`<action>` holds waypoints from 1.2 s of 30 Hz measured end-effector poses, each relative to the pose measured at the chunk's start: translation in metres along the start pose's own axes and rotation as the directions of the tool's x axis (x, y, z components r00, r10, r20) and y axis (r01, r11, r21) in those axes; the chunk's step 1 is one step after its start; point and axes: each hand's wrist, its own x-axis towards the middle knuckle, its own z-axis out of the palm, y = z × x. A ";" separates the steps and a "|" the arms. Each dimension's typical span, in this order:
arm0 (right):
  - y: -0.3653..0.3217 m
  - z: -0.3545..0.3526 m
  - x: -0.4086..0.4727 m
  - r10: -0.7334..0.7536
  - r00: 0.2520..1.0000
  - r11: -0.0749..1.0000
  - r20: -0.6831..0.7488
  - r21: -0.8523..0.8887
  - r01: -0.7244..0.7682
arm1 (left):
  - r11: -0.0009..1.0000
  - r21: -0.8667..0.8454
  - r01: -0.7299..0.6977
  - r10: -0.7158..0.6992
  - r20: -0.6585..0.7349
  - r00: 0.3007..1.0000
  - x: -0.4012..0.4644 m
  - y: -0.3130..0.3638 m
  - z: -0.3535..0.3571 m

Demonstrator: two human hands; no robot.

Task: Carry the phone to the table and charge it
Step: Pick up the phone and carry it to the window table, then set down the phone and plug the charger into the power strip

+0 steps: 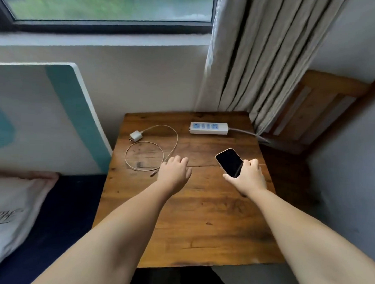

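Right hand [246,178] grips the phone [229,162] by its edges: rigid, slick, light. Left hand [175,173], left of phone, hovers loosely curled and empty near the limp cable [152,150].

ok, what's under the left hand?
The left hand sits over bare wooden table, fingers curled down. The loose plug end of the charging cable lies just beside it. Whether the fingertips touch the cable is hidden by the hand.
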 end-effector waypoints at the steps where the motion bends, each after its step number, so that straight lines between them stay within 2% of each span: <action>1: 0.001 0.006 0.016 0.006 1.000 1.000 0.016 0.000 -0.006 | 1.000 -0.009 0.020 -0.020 0.016 1.000 0.014 -0.003 0.008; 7: 0.018 0.053 0.101 0.045 0.987 0.999 0.156 -0.011 -0.044 | 0.993 -0.047 0.112 -0.104 0.147 0.984 0.096 -0.008 0.059; 10: 0.027 0.079 0.125 0.080 0.984 0.997 0.159 -0.033 -0.075 | 0.991 -0.070 0.113 -0.098 0.187 0.977 0.122 -0.009 0.090; 12: 0.032 0.093 0.132 0.051 0.992 0.993 0.115 -0.116 -0.037 | 0.989 -0.083 0.118 -0.101 0.191 0.976 0.132 -0.011 0.106; 17: 0.043 0.117 0.142 0.010 0.997 0.984 0.082 -0.179 0.005 | 0.994 -0.074 0.086 -0.074 0.141 0.987 0.143 -0.017 0.140; 21: 0.048 0.125 0.145 0.008 0.997 0.983 0.079 -0.185 0.007 | 0.999 -0.025 0.047 -0.042 0.181 0.983 0.144 -0.023 0.162; 27: 0.050 0.129 0.144 0.022 0.996 0.978 0.091 -0.211 -0.002 | 0.999 -0.020 0.032 -0.032 0.033 0.999 0.139 -0.028 0.181; 30: 0.039 0.121 0.148 0.101 0.992 0.991 0.076 -0.096 -0.094 | 0.999 -0.044 0.027 -0.024 0.077 0.997 0.139 -0.025 0.178; 32: 0.018 0.116 0.158 0.100 0.995 0.995 0.027 0.025 -0.101 | 0.998 -0.070 0.006 0.001 0.099 0.995 0.140 -0.025 0.171; 34: -0.014 0.116 0.173 0.019 1.000 0.995 -0.016 0.095 -0.017 | 0.992 -0.125 -0.019 0.034 0.112 0.993 0.140 -0.032 0.163; 36: -0.054 0.121 0.189 -0.107 0.994 0.985 -0.027 0.137 0.110 | 0.990 -0.136 -0.024 0.025 0.004 1.000 0.134 -0.048 0.153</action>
